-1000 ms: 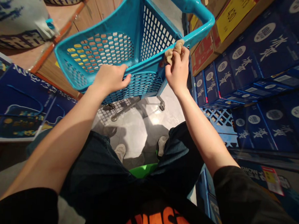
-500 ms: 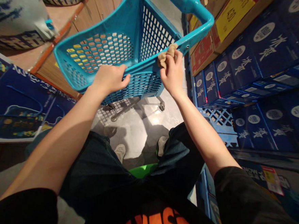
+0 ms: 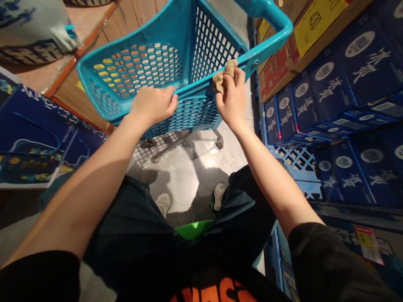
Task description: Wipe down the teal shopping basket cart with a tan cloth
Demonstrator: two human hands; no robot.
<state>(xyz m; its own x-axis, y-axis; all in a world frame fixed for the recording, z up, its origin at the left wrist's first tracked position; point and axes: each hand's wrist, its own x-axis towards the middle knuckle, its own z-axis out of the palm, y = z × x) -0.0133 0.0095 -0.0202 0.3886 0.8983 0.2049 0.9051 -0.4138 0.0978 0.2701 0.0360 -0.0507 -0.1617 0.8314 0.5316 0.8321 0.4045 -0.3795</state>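
A blue plastic shopping cart (image 3: 156, 58) with perforated walls stands before me, its handle (image 3: 275, 36) at the upper right. My left hand (image 3: 153, 105) grips the near side rim, fingers curled over the edge and thumb on the near side. Further right on the same rim, my right hand (image 3: 233, 98) holds a crumpled tan cloth (image 3: 225, 75) against the plastic. The fingers are bent over the cloth. Its underside is hidden by the hand and rim.
Stacked dark blue boxes (image 3: 305, 100) line the right, partly on a blue crate (image 3: 295, 162). A carton with a yellow price sign (image 3: 316, 21) is behind them. White printed sacks (image 3: 24, 14) sit on a wooden shelf at left. A green seat edge (image 3: 193, 228) shows between my legs.
The cart appears shifted slightly right in view, with my left hand moving along with it. My left thumb lies closer to the rim. The right hand and cloth are almost unmoved.
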